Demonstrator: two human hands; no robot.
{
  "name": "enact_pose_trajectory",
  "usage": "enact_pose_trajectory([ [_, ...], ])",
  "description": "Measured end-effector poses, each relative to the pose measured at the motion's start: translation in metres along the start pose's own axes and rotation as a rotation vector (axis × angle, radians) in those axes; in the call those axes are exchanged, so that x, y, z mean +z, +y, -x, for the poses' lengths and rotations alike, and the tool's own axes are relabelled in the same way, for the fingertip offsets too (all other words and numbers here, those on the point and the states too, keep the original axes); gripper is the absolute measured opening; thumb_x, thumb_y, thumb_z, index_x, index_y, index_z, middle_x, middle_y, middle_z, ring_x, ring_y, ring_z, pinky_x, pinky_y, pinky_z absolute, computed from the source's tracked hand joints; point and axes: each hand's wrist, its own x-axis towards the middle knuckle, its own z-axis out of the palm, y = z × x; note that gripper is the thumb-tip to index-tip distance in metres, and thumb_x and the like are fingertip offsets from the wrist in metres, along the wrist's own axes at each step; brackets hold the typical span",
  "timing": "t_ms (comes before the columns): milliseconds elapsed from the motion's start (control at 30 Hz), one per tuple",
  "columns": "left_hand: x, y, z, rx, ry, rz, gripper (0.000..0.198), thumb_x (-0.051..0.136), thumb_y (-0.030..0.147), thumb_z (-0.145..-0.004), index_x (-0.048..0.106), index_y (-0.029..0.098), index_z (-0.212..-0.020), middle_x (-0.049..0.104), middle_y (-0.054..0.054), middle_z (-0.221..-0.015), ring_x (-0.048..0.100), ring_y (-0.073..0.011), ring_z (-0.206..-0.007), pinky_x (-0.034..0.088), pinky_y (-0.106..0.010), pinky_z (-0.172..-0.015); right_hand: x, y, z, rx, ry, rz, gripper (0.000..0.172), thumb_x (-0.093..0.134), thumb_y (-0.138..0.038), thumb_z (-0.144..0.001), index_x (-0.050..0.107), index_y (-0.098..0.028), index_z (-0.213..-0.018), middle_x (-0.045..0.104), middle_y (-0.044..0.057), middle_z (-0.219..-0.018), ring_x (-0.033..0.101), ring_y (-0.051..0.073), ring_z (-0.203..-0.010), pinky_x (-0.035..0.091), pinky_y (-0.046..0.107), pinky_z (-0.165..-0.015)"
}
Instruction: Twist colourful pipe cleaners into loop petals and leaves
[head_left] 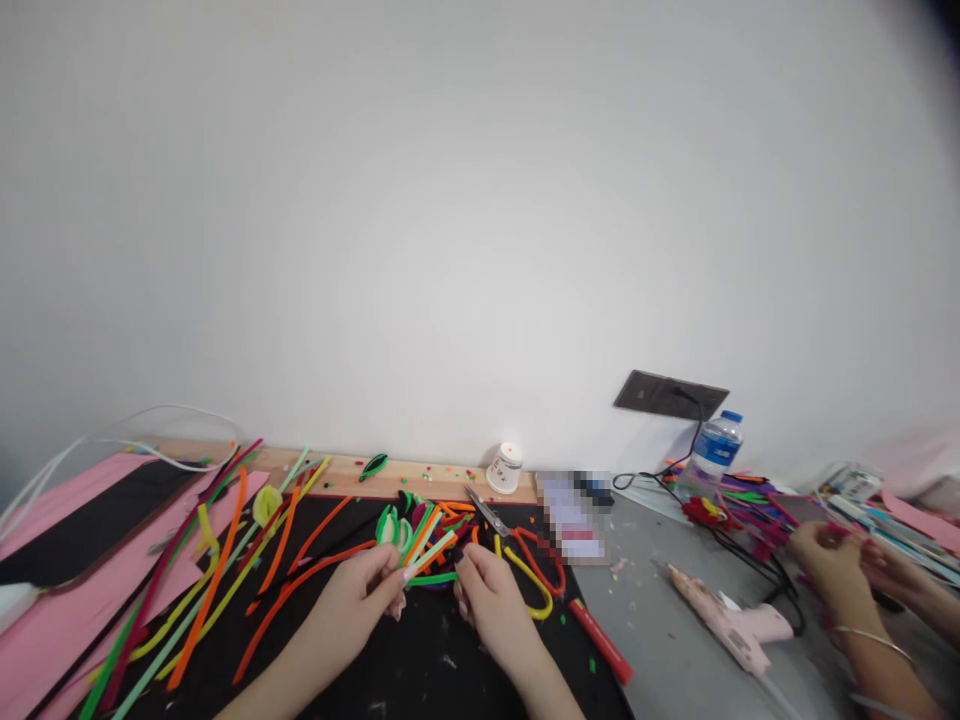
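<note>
My left hand pinches a small bunch of green and orange pipe cleaner pieces between thumb and fingers, above a black mat. Close beside it, my right hand has its fingers curled and its fingertips on the same bunch near a green piece. Just behind my right hand lie scissors with yellow and red handles. Long orange, yellow, green and red pipe cleaners spread over the mat to the left.
A pink glue gun and a red stick lie on the grey table to the right. Another person's hands work at far right among more pipe cleaners. A water bottle, a white cup and a wall socket stand behind.
</note>
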Motion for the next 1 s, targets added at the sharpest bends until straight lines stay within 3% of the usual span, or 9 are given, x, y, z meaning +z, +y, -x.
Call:
enact_pose_trajectory([
  [100, 0.001, 0.000, 0.001, -0.001, 0.006, -0.010, 0.028, 0.044, 0.037, -0.080, 0.038, 0.022, -0.056, 0.051, 0.005, -0.052, 0.052, -0.0142, -0.053, 0.038, -0.024, -0.056, 0.001, -0.002, 0.000, 0.000, -0.008, 0.061, 0.030, 0.037, -0.034, -0.086, 0.033, -0.021, -0.059, 0.033, -0.006, -0.051, 0.031, 0.009, -0.044, 0.023, 0.021, -0.042],
  [300, 0.002, 0.005, 0.002, -0.013, -0.026, -0.034, 0.028, 0.045, 0.036, -0.079, 0.039, 0.022, -0.055, 0.052, 0.004, -0.052, 0.053, -0.0139, -0.053, 0.039, -0.023, -0.056, -0.001, -0.013, 0.000, -0.166, 0.096, 0.373, 0.029, 0.039, -0.021, -0.082, 0.029, -0.020, -0.055, 0.030, -0.006, -0.053, 0.028, 0.010, -0.050, 0.020, 0.022, -0.047],
  [567, 0.004, 0.006, 0.003, -0.015, -0.079, 0.002, 0.025, 0.045, 0.033, -0.078, 0.041, 0.022, -0.056, 0.052, 0.004, -0.051, 0.053, -0.0138, -0.051, 0.040, -0.024, -0.055, -0.006, -0.011, 0.001, -0.281, 0.113, 0.551, 0.024, 0.037, -0.019, -0.085, 0.036, -0.020, -0.061, 0.042, -0.003, -0.057, 0.036, 0.011, -0.051, 0.023, 0.023, -0.050],
  [667, 0.003, 0.006, 0.003, -0.019, -0.062, 0.014, 0.026, 0.047, 0.035, -0.077, 0.041, 0.021, -0.055, 0.052, 0.004, -0.050, 0.052, -0.0140, -0.051, 0.039, -0.024, -0.055, -0.006, -0.008, -0.001, -0.247, 0.125, 0.446, 0.028, 0.039, -0.024, -0.086, 0.034, -0.020, -0.059, 0.039, -0.004, -0.056, 0.034, 0.011, -0.051, 0.023, 0.023, -0.049],
  [867, 0.003, 0.004, 0.001, -0.036, 0.011, 0.116, 0.030, 0.046, 0.041, -0.077, 0.041, 0.021, -0.056, 0.052, 0.004, -0.052, 0.052, -0.0146, -0.053, 0.040, -0.026, -0.056, 0.004, -0.003, -0.003, -0.007, 0.009, -0.078, 0.030, 0.041, -0.043, -0.086, 0.041, -0.019, -0.068, 0.043, -0.005, -0.052, 0.032, 0.007, -0.038, 0.021, 0.019, -0.037],
  [1000, 0.005, 0.005, 0.002, -0.035, -0.014, 0.128, 0.030, 0.048, 0.041, -0.077, 0.042, 0.021, -0.056, 0.051, 0.004, -0.051, 0.051, -0.0143, -0.052, 0.040, -0.026, -0.055, 0.009, -0.008, -0.001, 0.004, 0.012, -0.156, 0.030, 0.049, -0.045, -0.081, 0.043, -0.018, -0.068, 0.046, -0.006, -0.051, 0.032, 0.005, -0.035, 0.022, 0.017, -0.036],
])
